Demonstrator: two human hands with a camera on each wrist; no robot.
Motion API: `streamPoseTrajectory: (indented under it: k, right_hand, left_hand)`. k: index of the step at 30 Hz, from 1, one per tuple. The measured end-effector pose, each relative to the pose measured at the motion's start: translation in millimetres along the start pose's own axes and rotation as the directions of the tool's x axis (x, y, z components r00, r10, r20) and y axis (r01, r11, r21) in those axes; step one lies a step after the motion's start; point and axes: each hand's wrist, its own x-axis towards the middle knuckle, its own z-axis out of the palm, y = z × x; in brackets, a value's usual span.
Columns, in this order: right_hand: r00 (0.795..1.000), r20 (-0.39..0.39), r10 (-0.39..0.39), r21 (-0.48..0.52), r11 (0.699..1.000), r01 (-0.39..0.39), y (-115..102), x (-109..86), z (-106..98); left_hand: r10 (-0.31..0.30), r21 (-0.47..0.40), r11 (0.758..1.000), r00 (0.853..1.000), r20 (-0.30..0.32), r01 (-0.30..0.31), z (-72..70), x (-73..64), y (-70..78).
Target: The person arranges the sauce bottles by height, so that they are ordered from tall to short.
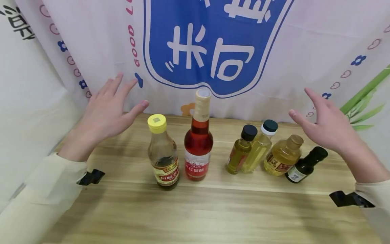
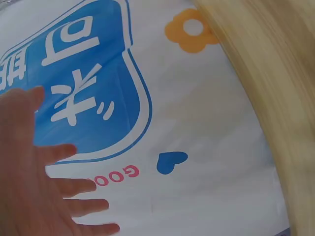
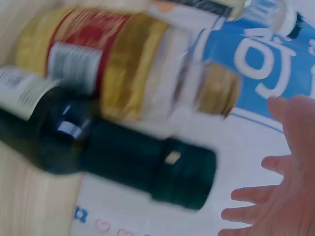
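While right fingers (image 1: 315, 98) are spread | small dark bottle (image 1: 306, 165): near, untouched

Bright, even light is filling the head view; soft shadows are falling on the wooden tabletop (image 1: 213, 217). The right-wrist view is blurring the dark green bottle (image 3: 120, 151), its shoulder glinting.

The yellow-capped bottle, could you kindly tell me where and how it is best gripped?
Probably round the body of the yellow-capped bottle, just below its sloping shoulder, coming from the left with the left hand: it stands upright, and the red bottle stands close on its right.
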Motion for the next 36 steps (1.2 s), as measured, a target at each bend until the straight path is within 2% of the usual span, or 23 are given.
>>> streamPoseTrajectory:
  k: [3,5,7,9,10,12,15,17,19,21,23,25,26,29,31,33,36]
  right_hand:
    - [0.997,-0.074,-0.018,0.092,0.995,0.025,-13,-3.0,-7]
    - [0.99,-0.136,-0.027,0.146,0.988,0.047,-26,-5.6,-12]
    - [0.98,-0.198,-0.033,0.202,0.977,0.074,-42,-8.6,-16]
    - [0.97,-0.239,-0.036,0.28,0.954,0.104,-59,-12.2,-17]
    - [0.967,-0.253,-0.038,0.318,0.941,0.12,-68,-14.2,-17]
    - [0.958,-0.282,-0.058,0.393,0.904,0.171,-86,-17.6,-14]
    - [0.943,-0.313,-0.113,0.48,0.838,0.26,-113,-23.4,-5]
    - [0.93,-0.33,-0.164,0.51,0.798,0.322,-130,-27.4,3]
    - [0.915,-0.339,-0.22,0.522,0.764,0.378,-147,-31.6,13]
    - [0.901,-0.334,-0.278,0.528,0.736,0.423,-162,-36.4,23]
    - [0.891,-0.315,-0.327,0.539,0.711,0.451,-173,-41.3,34]
    - [0.896,-0.269,-0.353,0.568,0.694,0.444,-183,-46.7,45]
    - [0.9,-0.246,-0.361,0.589,0.682,0.434,-186,-49.1,51]
    - [0.921,-0.165,-0.352,0.656,0.659,0.369,-195,-54.5,70]
    - [0.931,-0.126,-0.341,0.691,0.644,0.329,-199,-56.9,81]
    - [0.94,-0.104,-0.326,0.709,0.638,0.3,-201,-58.2,92]
    - [0.947,-0.105,-0.304,0.727,0.626,0.281,-202,-59.1,103]
  left_hand:
    - [0.0,-0.095,0.995,0.996,-0.088,-0.008,-1.2,-4.1,1.9]
    - [-0.019,-0.196,0.981,0.988,-0.151,-0.011,-1.0,-7.9,4.7]
    - [-0.037,-0.326,0.945,0.976,-0.215,-0.036,0.1,-12.6,9.4]
    - [-0.058,-0.447,0.892,0.962,-0.265,-0.07,2.6,-18.8,16.0]
    - [-0.063,-0.509,0.856,0.957,-0.284,-0.094,4.6,-22.4,19.5]
    - [-0.058,-0.623,0.764,0.944,-0.326,-0.168,9.9,-29.9,27.4]
    - [-0.013,-0.762,0.573,0.926,-0.377,-0.302,21.2,-41.0,37.5]
    - [0.019,-0.812,0.458,0.918,-0.396,-0.36,29.5,-48.4,42.2]
    - [0.047,-0.845,0.379,0.92,-0.39,-0.378,38.1,-56.9,44.7]
    - [0.087,-0.86,0.335,0.921,-0.379,-0.385,47.8,-64.5,45.3]
    - [0.13,-0.87,0.315,0.925,-0.357,-0.38,56.5,-70.9,45.5]
    - [0.174,-0.869,0.315,0.923,-0.342,-0.381,63.7,-74.4,45.5]
    - [0.197,-0.865,0.327,0.923,-0.331,-0.381,66.1,-75.7,45.6]
    - [0.249,-0.84,0.395,0.923,-0.293,-0.373,69.1,-78.4,46.3]
    - [0.28,-0.824,0.428,0.921,-0.269,-0.371,69.6,-79.0,46.8]
    - [0.301,-0.814,0.446,0.919,-0.256,-0.373,70.2,-78.3,47.4]
    - [0.305,-0.806,0.456,0.917,-0.257,-0.377,70.8,-76.1,48.4]
